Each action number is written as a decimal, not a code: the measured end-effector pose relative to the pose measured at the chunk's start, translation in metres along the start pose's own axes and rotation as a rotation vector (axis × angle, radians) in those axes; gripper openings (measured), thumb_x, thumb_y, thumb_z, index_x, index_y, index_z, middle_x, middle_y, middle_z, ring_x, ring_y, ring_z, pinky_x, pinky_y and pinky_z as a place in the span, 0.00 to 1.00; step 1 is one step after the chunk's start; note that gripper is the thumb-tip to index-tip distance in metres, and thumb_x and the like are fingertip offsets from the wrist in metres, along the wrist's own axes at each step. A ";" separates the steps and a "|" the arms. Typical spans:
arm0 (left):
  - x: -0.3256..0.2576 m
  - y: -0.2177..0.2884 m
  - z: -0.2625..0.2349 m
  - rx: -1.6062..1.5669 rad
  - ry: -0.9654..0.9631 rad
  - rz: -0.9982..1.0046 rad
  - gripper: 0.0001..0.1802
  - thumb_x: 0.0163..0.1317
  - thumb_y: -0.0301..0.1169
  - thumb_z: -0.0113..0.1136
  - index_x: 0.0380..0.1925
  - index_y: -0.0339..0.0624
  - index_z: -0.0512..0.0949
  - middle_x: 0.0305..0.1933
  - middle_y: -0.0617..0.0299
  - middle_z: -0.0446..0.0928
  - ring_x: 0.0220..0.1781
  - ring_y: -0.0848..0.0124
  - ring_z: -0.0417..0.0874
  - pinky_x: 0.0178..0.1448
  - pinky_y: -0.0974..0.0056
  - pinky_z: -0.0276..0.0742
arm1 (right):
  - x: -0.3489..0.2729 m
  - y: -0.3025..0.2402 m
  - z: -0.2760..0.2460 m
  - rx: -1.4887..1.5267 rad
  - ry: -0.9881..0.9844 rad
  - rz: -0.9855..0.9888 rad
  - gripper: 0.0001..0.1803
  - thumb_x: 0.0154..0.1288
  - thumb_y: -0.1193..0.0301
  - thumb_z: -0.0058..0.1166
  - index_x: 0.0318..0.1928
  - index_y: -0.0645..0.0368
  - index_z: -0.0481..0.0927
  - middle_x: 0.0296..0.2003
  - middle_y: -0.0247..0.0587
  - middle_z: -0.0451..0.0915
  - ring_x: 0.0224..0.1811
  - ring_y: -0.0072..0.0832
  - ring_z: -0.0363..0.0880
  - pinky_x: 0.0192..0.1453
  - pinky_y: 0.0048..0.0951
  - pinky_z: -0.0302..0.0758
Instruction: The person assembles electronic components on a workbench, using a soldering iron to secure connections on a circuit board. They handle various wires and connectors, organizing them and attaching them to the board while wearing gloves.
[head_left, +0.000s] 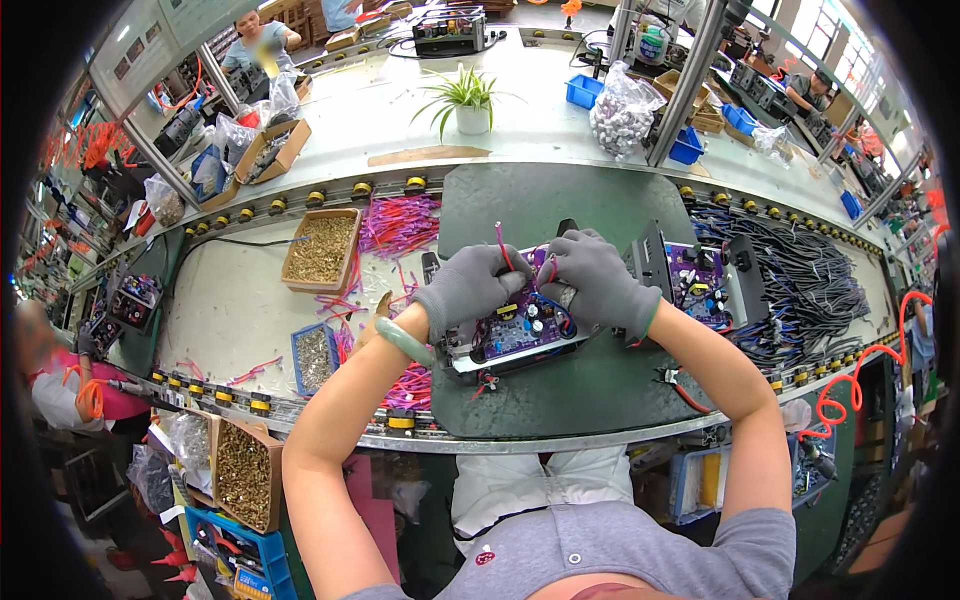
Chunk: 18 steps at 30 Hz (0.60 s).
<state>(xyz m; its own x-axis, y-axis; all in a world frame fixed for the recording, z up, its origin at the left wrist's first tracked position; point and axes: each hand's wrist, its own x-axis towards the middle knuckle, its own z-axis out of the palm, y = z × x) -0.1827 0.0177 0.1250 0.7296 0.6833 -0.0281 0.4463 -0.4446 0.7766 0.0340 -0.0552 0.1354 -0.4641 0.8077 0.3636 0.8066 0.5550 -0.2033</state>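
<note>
Head view, read from left to right: a shallow brown cardboard tray of small brass screws (320, 250) sits on the far left of the table (240, 300), with a smaller blue bin of silver screws (314, 357) nearer, and loose pink and red wire ties (398, 224) scattered between them. At centre, on a dark green mat (590, 390), lies the purple circuit board in its metal chassis (520, 330). The left hand (470, 285), in a grey knit glove with a green bangle (404, 341) at the wrist, has its fingers curled down onto the board's far left edge beside a red wire (500, 245). Just beside it, the right hand (598, 280), also gloved, has its fingers clenched over the board's far right corner; whether they pinch a wire or connector is hidden. To seat parts well here, steadying the chassis flat on the mat and pressing straight down seems wise, keeping wires clear of edges. Further right rest red-handled cutters (680, 388), a second purple board (695, 285) and a heap of black cables (810, 285).
</note>
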 end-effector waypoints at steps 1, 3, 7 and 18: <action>0.000 0.002 0.000 0.044 -0.015 -0.004 0.13 0.64 0.37 0.56 0.41 0.47 0.85 0.40 0.48 0.84 0.44 0.51 0.86 0.52 0.53 0.80 | 0.000 0.001 0.001 0.018 0.019 -0.012 0.06 0.52 0.64 0.68 0.30 0.47 0.84 0.36 0.33 0.81 0.43 0.36 0.78 0.52 0.40 0.72; 0.001 0.010 -0.001 0.135 -0.049 -0.030 0.12 0.64 0.37 0.56 0.42 0.49 0.85 0.40 0.48 0.84 0.44 0.52 0.86 0.52 0.53 0.80 | -0.002 0.000 0.003 -0.009 0.042 -0.016 0.06 0.52 0.64 0.68 0.29 0.48 0.84 0.35 0.32 0.82 0.43 0.35 0.78 0.51 0.40 0.72; 0.004 0.005 0.004 0.255 -0.042 -0.005 0.12 0.66 0.38 0.57 0.42 0.47 0.84 0.37 0.49 0.84 0.42 0.52 0.86 0.50 0.53 0.80 | -0.003 -0.003 -0.001 -0.034 -0.022 0.019 0.08 0.55 0.63 0.67 0.32 0.50 0.84 0.37 0.35 0.81 0.45 0.37 0.79 0.56 0.43 0.73; -0.004 0.014 0.004 0.433 0.078 -0.033 0.10 0.63 0.40 0.63 0.40 0.53 0.85 0.42 0.56 0.83 0.44 0.55 0.85 0.48 0.56 0.80 | 0.016 -0.010 -0.004 -0.240 -0.261 -0.126 0.06 0.52 0.68 0.62 0.31 0.52 0.81 0.36 0.36 0.80 0.46 0.35 0.79 0.54 0.40 0.72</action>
<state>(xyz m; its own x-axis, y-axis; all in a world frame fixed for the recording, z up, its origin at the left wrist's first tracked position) -0.1775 0.0069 0.1334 0.6778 0.7352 0.0121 0.6566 -0.6126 0.4401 0.0198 -0.0490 0.1465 -0.6179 0.7768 0.1216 0.7857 0.6158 0.0586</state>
